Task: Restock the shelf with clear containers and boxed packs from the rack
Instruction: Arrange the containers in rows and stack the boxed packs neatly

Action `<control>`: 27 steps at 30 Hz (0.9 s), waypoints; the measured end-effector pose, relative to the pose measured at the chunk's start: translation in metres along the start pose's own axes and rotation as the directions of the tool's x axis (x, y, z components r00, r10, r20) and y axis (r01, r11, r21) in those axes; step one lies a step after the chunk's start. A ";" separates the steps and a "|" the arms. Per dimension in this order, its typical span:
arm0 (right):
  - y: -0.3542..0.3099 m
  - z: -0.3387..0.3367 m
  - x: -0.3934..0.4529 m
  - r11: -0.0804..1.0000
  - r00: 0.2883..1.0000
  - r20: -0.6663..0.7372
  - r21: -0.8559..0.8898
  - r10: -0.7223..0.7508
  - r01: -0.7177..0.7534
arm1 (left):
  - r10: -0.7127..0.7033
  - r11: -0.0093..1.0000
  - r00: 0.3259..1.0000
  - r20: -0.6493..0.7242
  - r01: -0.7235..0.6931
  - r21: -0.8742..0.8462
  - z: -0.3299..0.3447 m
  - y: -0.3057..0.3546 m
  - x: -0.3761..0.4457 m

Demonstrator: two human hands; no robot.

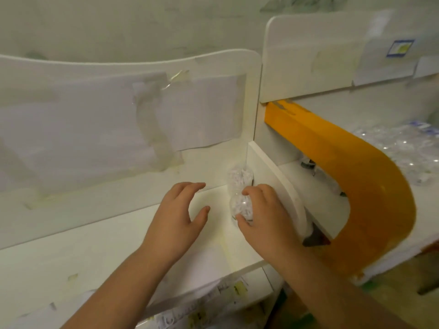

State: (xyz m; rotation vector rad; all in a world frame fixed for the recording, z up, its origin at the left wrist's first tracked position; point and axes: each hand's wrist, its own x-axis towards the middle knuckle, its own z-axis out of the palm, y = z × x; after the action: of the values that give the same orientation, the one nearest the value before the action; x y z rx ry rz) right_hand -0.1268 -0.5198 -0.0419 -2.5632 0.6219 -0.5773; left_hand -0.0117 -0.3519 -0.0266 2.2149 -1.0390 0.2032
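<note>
My right hand grips a clear container filled with white shredded bits, at the right end of the white shelf, against the shelf's side panel. A second clear container with the same filling stands just behind it in the corner. Left of the containers, my left hand hovers over the shelf with relaxed, spread fingers and holds nothing.
An orange curved band wraps the neighbouring unit on the right. Several clear containers lie on the surface at far right. Paper sheets are taped to the shelf's back panel. Printed labels hang below the shelf's front edge.
</note>
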 end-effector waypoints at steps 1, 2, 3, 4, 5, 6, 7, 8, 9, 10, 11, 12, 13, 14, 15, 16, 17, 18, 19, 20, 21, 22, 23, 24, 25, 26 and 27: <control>0.000 -0.001 -0.002 1.000 1.000 -0.007 0.000 0.015 -0.015 | 0.004 1.000 1.000 0.012 -0.004 0.001 0.004 -0.004 0.006; 0.000 -0.002 -0.005 1.000 0.999 -0.021 -0.005 0.026 -0.026 | 0.018 1.000 1.000 0.025 -0.019 0.009 0.010 -0.007 0.014; 0.001 -0.004 -0.007 0.999 0.999 -0.037 -0.014 0.028 -0.029 | 0.042 0.999 0.998 0.040 -0.043 0.028 0.017 -0.011 0.023; 0.001 -0.006 -0.010 0.999 0.998 -0.052 -0.023 0.023 -0.024 | 0.072 0.996 0.996 0.056 -0.074 0.050 0.024 -0.014 0.034; 0.002 -0.009 -0.013 1.000 0.998 -0.059 -0.023 0.018 -0.020 | 0.097 0.993 0.993 0.073 -0.102 0.065 0.033 -0.015 0.045; 0.002 -0.012 -0.015 1.000 0.998 -0.057 -0.013 0.020 -0.021 | 0.109 0.991 0.990 0.092 -0.115 0.061 0.042 -0.015 0.056; 0.002 -0.015 -0.018 1.000 0.998 -0.052 0.002 0.020 -0.020 | 0.106 0.993 0.988 0.114 -0.111 0.040 0.052 -0.014 0.066; 0.002 -0.018 -0.019 1.000 0.999 -0.047 0.017 0.014 -0.014 | 0.099 0.995 0.986 0.134 -0.100 0.006 0.062 -0.010 0.073; 0.001 -0.021 -0.021 1.000 0.999 -0.050 0.031 0.001 0.001 | 0.091 0.996 0.984 0.154 -0.087 -0.033 0.072 -0.007 0.079; 0.001 -0.024 -0.022 0.999 0.998 -0.063 0.051 -0.013 0.016 | 0.083 0.995 0.982 0.170 -0.072 -0.068 0.082 -0.002 0.083; 0.001 -0.026 -0.024 0.997 0.996 -0.082 0.078 -0.021 0.027 | 0.071 0.994 0.981 0.179 -0.054 -0.097 0.091 0.001 0.086; 0.002 -0.028 -0.026 0.994 0.994 -0.107 0.102 -0.027 0.038 | 0.055 0.992 0.984 0.171 -0.035 -0.119 0.099 0.003 0.088; 0.003 -0.030 -0.028 0.992 0.991 -0.129 0.113 -0.036 0.051 | 0.036 0.990 0.989 0.147 -0.016 -0.137 0.105 0.005 0.089; 0.004 -0.032 -0.030 0.992 0.989 -0.142 0.114 -0.045 0.062 | 0.018 0.988 0.993 0.114 0.000 -0.154 0.109 0.006 0.090; 0.006 -0.034 -0.032 0.991 0.988 -0.146 0.115 -0.052 0.069 | 0.003 0.986 0.996 0.086 0.011 -0.168 0.112 0.007 0.092; 0.007 -0.036 -0.034 0.991 0.989 -0.140 0.116 -0.055 0.071 | -0.006 0.984 0.997 0.073 0.019 -0.179 0.113 0.007 0.092; 0.008 -0.039 -0.036 0.990 0.989 -0.133 0.117 -0.060 0.076 | -0.010 0.982 0.998 0.070 0.022 -0.186 0.113 0.007 0.091; 0.009 -0.041 -0.038 0.990 0.990 -0.126 0.114 -0.068 0.082 | -0.008 0.982 0.998 0.069 0.021 -0.187 0.111 0.006 0.089; 0.010 -0.044 -0.039 0.990 0.990 -0.122 0.111 -0.075 0.089 | -0.003 0.983 0.998 0.061 0.014 -0.181 0.107 0.006 0.085; 0.010 -0.047 -0.041 0.989 0.989 -0.122 0.112 -0.084 0.097 | 0.002 0.985 0.999 0.045 0.006 -0.174 0.101 0.006 0.080; 0.010 -0.050 -0.041 0.987 0.987 -0.125 0.118 -0.096 0.111 | 0.002 0.986 1.000 0.024 0.002 -0.169 0.094 0.006 0.073; 0.010 -0.053 -0.041 0.984 0.985 -0.132 0.127 -0.108 0.125 | -0.006 0.986 1.000 0.003 0.007 -0.166 0.084 0.006 0.064; 0.010 -0.056 -0.041 0.981 0.984 -0.136 0.138 -0.115 0.134 | -0.022 0.986 1.000 -0.018 0.019 -0.168 0.074 0.007 0.055; 0.010 -0.059 -0.040 0.979 0.984 -0.134 0.153 -0.114 0.134 | -0.040 0.985 0.998 -0.043 0.032 -0.172 0.064 0.008 0.044; 0.009 -0.062 -0.040 0.976 0.985 -0.130 0.171 -0.113 0.135 | -0.056 0.984 0.996 -0.069 0.043 -0.175 0.052 0.010 0.034; 0.010 -0.065 -0.040 0.971 0.984 -0.127 0.191 -0.122 0.145 | -0.068 0.984 0.994 -0.091 0.051 -0.172 0.042 0.014 0.024; 0.011 -0.068 -0.042 0.964 0.982 -0.125 0.210 -0.140 0.164 | -0.075 0.985 0.992 -0.106 0.057 -0.165 0.032 0.019 0.013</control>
State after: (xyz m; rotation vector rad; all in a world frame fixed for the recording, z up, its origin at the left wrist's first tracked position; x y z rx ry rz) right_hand -0.1971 -0.5287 -0.0041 -2.3957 0.3740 -0.7959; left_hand -0.0215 -0.3888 -0.0358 2.0631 -0.8886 0.2032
